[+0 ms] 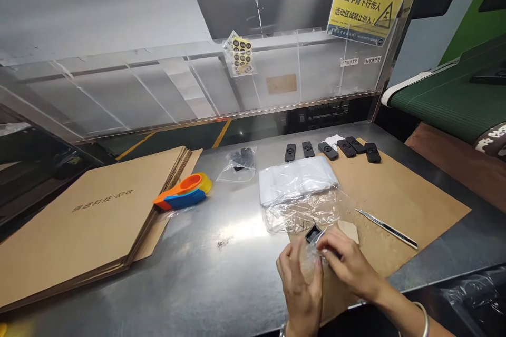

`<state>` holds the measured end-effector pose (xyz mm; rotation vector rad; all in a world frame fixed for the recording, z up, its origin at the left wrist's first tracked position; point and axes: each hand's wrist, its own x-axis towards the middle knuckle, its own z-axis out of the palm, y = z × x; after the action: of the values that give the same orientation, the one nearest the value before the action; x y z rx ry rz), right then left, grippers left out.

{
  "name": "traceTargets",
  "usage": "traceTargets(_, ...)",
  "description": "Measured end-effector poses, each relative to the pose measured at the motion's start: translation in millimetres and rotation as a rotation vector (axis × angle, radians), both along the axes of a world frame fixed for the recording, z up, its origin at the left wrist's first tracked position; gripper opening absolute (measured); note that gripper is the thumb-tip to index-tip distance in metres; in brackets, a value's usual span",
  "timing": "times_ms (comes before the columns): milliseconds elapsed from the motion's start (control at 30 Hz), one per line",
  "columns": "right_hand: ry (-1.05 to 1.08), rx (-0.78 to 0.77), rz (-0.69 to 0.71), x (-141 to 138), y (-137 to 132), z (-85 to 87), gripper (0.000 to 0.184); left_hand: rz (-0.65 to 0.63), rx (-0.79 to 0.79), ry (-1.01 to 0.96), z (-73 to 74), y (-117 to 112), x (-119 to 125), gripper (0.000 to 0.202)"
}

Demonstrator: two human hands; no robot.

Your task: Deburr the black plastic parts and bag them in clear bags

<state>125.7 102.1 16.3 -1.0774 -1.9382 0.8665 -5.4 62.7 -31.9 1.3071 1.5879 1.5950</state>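
Note:
Near the front of the table, my left hand [298,287] and my right hand [350,260] meet over a small clear plastic bag [310,259]. Thumb and fingers of my right hand pinch the bag's film. My left hand curls round its other side, its fingers slightly blurred. A small black part with a hollow opening [313,234] shows just beyond my fingertips; whether it lies inside the bag I cannot tell. Directly behind is a stack of clear plastic bags [298,181] in a loose wrapper. A craft knife [387,228] rests to the right on a cardboard sheet [419,189].
Several black rectangular pieces [347,148] line the back of the steel table [237,263]. A bagged dark item [237,163] lies left of them. An orange and blue tape dispenser [184,192] sits against flat cardboard boxes [98,210]. A green conveyor belt [446,97] runs at right.

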Motion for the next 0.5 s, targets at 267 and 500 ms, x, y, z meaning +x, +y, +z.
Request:
traceTargets(267,-0.224,0.111,-0.149,13.4,-7.8,-17.7,0.036,0.150,0.387,0.637,2.3,15.0,-36.7,0.030)
traceTargets(500,-0.380,-0.130,-0.389,54.3,-25.9,-57.5,0.019,-0.077,0.226,0.741,-27.6,1.4,-24.6,0.016)
